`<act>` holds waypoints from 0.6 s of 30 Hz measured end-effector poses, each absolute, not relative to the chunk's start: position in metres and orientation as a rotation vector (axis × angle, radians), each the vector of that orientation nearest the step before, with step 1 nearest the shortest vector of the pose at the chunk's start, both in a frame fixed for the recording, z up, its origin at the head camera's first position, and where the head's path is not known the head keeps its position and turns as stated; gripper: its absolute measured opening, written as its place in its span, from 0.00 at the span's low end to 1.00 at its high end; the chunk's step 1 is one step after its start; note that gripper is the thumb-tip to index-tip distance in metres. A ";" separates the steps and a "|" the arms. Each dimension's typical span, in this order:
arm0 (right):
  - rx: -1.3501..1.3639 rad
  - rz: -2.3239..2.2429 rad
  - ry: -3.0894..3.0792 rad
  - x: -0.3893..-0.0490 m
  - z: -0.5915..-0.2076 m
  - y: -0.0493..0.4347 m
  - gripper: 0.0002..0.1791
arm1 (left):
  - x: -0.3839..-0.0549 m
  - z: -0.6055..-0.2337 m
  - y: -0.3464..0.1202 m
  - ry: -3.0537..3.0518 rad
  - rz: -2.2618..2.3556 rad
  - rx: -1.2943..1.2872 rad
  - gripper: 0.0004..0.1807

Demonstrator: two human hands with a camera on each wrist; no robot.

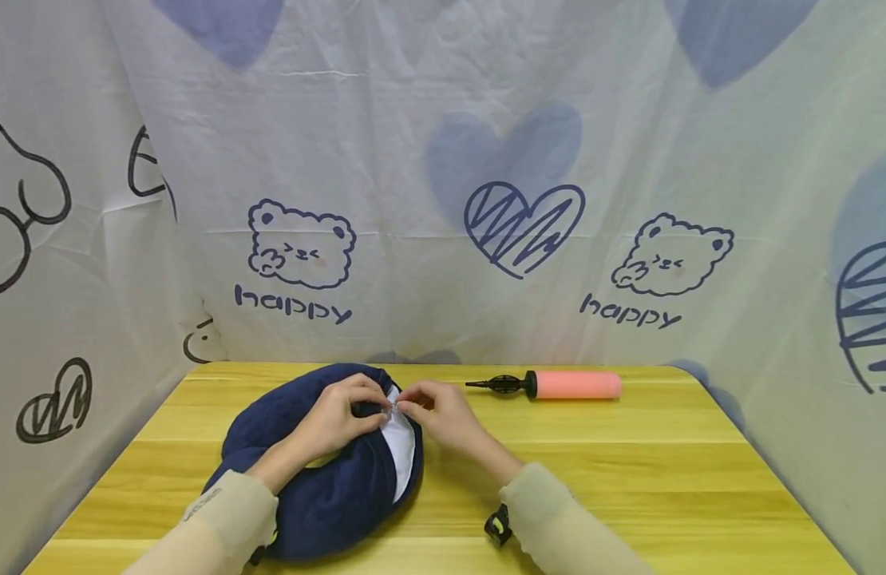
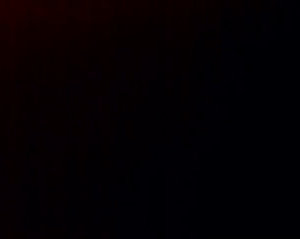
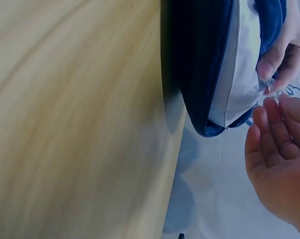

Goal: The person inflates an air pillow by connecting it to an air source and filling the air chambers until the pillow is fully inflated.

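A navy U-shaped neck pillow (image 1: 321, 511) lies on the left half of the table, its cover parted along one end. White inner lining (image 1: 401, 451) shows through that opening. At the opening, a small clear plastic valve (image 3: 270, 84) sticks out. My left hand (image 1: 342, 411) lies over the pillow and pinches the valve between thumb and fingers. Facing it, my right hand (image 1: 446, 411) pinches the valve's clear cap (image 3: 278, 93) with thumb and index finger, the other fingers loosely bent in the right wrist view. The left wrist view is almost black.
A hand pump (image 1: 576, 385) with a pink barrel and black nozzle lies at the back of the wooden table (image 1: 630, 479), right of the hands. White cloth (image 1: 414, 279) printed with hearts and bears hangs behind and at both sides.
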State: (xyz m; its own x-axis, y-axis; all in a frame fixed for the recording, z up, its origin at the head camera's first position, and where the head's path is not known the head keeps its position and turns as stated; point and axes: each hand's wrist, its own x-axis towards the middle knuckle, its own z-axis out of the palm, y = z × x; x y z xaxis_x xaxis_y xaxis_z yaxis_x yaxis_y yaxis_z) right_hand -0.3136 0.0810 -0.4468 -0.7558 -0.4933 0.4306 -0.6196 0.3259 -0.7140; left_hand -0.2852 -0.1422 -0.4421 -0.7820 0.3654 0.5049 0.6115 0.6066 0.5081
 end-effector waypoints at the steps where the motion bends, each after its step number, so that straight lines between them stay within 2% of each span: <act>1: 1.030 1.447 -2.447 -0.313 -0.447 0.080 0.07 | -0.285 -0.442 -0.142 -2.491 -0.969 -0.786 0.09; 13: 0.998 1.667 -2.485 -0.316 -0.450 0.080 0.07 | -0.286 -0.442 -0.145 -2.516 -0.976 -0.805 0.09; 18: 0.992 1.701 -2.511 -0.320 -0.452 0.078 0.07 | -0.284 -0.439 -0.143 -2.577 -1.011 -0.718 0.10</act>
State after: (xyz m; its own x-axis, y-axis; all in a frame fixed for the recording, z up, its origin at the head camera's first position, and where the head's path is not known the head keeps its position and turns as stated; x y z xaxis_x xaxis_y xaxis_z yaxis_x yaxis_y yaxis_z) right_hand -0.3203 0.0782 -0.4516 -0.8056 -0.5152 0.2925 -0.4628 0.2390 -0.8536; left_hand -0.2845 -0.1434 -0.4393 -0.8370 0.3456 0.4242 0.5418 0.6312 0.5550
